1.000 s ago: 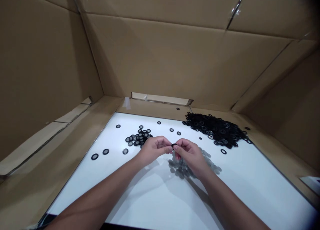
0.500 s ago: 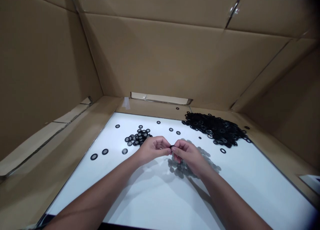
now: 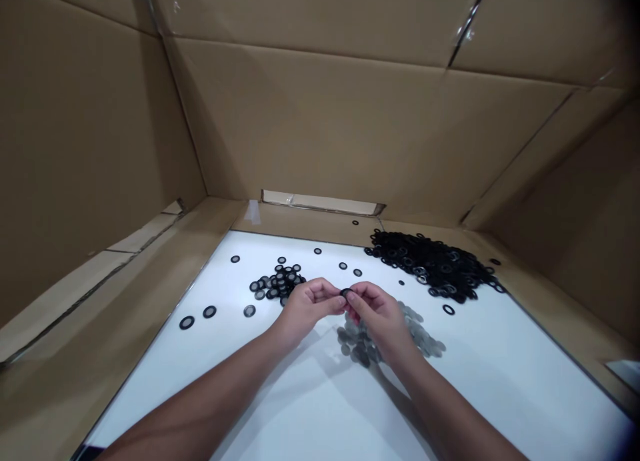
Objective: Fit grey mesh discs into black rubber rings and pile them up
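Note:
Between the fingertips of my left hand [image 3: 317, 303] and my right hand [image 3: 374, 309] is a small black rubber ring [image 3: 345, 292]. Both hands pinch it, one from each side, above the white board [image 3: 300, 407]. Whether a disc sits inside the ring cannot be made out. Under my right hand lies a pile of thin grey mesh discs [image 3: 423, 331], partly hidden by the hand. Beyond my left hand is a cluster of black rings with grey mesh centres [image 3: 280, 282], its near edge covered by the fingers.
A large heap of black rings [image 3: 435, 261] lies at the back right, with a lone ring [image 3: 449, 309] before it. Several ringed discs [image 3: 209, 311] are scattered at the left. Cardboard walls [image 3: 320, 127] enclose the board's back and sides.
The scene sits slightly lower in view. Both hands still hold the black ring; their fingers have shifted only a little around it.

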A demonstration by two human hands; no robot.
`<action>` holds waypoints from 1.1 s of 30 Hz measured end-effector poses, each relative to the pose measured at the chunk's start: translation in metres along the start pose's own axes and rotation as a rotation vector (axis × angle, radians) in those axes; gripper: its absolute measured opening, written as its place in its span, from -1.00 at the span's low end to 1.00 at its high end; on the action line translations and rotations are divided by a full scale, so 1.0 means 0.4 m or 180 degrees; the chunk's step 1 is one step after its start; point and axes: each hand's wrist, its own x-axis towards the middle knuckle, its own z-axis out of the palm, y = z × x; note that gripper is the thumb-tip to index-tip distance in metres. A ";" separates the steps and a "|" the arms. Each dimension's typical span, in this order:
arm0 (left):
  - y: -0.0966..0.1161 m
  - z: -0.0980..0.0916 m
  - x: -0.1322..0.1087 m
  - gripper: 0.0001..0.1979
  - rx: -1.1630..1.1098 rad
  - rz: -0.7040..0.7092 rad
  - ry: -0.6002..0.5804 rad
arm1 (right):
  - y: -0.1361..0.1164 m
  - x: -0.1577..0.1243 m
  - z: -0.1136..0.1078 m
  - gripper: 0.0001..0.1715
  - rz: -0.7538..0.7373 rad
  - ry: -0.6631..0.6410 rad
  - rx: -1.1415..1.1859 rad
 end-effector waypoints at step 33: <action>-0.023 0.015 -0.013 -0.80 0.0963 0.0642 0.0297 | 0.007 -0.013 -0.006 -0.65 -0.0633 0.0116 -0.1395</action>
